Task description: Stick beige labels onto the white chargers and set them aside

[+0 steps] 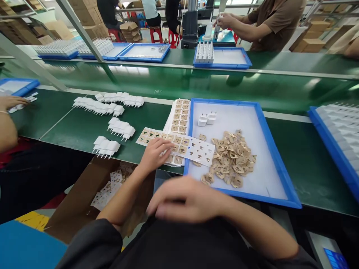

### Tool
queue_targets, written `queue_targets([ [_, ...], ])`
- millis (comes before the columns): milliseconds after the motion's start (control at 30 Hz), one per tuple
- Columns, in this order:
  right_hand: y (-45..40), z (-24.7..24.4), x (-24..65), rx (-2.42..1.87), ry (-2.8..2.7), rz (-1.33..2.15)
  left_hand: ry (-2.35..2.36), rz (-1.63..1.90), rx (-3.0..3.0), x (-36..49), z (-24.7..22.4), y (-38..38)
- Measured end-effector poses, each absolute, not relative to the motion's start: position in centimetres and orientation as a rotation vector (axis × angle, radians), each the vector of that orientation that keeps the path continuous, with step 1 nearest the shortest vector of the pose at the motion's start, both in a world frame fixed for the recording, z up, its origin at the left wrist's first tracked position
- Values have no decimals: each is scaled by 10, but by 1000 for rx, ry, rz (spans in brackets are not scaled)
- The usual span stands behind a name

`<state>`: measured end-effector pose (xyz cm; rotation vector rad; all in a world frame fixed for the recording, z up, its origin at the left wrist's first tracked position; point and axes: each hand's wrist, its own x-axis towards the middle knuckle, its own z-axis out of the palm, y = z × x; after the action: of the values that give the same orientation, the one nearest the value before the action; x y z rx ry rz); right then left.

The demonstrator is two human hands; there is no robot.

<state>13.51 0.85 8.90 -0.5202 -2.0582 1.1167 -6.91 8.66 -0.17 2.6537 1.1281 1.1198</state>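
Observation:
My left hand (157,154) is on a white sheet (200,151) of beige die-cut pieces, fingers bent and pressed together on it. The sheet slants across a stack of similar sheets (181,116) and over the left rim of a blue-edged tray (263,116). Cut-out holes show in its right part; beige pieces fill the rest. My right hand (187,200) is nearer my body, in front of the tray, with curled fingers smeared by motion; whether it holds anything is hidden. In the tray lie a pile of beige pieces (232,158) and a few white plug adapters (206,118).
Groups of white plug adapters (120,127) stand on the green table to the left. Another tray of white parts (342,130) is at the right. Below the table edge, a cardboard box (81,198) holds used sheets. A neighbour's hand (12,102) is at far left; people work behind.

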Motion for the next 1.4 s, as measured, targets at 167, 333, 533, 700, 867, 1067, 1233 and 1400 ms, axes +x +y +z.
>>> queue_targets([
  [167, 57, 28, 186, -1057, -2283, 472, 1302, 846, 2687, -40, -16, 48],
  [333, 57, 4, 218, -1123, -2528, 290, 1315, 737, 2630, -22, -17, 37],
  [533, 62, 11, 213, -1217, -2483, 305, 1297, 616, 2603, -22, -16, 40],
  [700, 80, 8, 201, -1181, -2494, 319, 1277, 537, 2618, -22, -17, 37],
  [867, 82, -4, 196, -1162, -2449, 334, 1261, 522, 2479, -24, -12, 37],
  [1067, 83, 3, 197, -1064, -2311, 512, 1289, 590, 2368, -21, -11, 37],
  [1233, 63, 34, 224, -1131, -2047, 690, 1281, 625, 2345, -20, -8, 35],
  [1400, 25, 29, 245, -1288, -1863, 650, 1340, 715, 2370, -8, 13, 67],
])
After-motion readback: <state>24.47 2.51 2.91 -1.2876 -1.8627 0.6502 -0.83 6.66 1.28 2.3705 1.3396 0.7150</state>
